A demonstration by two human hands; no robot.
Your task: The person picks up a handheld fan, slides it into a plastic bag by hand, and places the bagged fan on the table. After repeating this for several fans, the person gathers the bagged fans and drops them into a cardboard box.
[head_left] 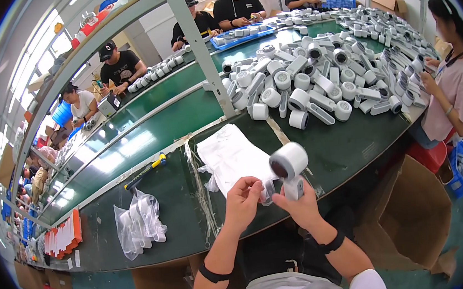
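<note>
My right hand (pixel 303 207) grips one white and grey gadget (pixel 291 161) by its handle, over the near side of the green table (pixel 180 185). My left hand (pixel 243 203) pinches its fingertips together just left; I can't tell on what. One clear bag (pixel 127 232) on the left holds white parts (pixel 147 211), too jumbled to count. One far blue tray (pixel 246 40) holds white pieces (pixel 240 33). One big brown box (pixel 381 219) stands open, near right.

Left fingers (pixel 245 184) pinched, right fingers (pixel 306 196) curled (forearms (pixel 226 251) angled inward)
</note>
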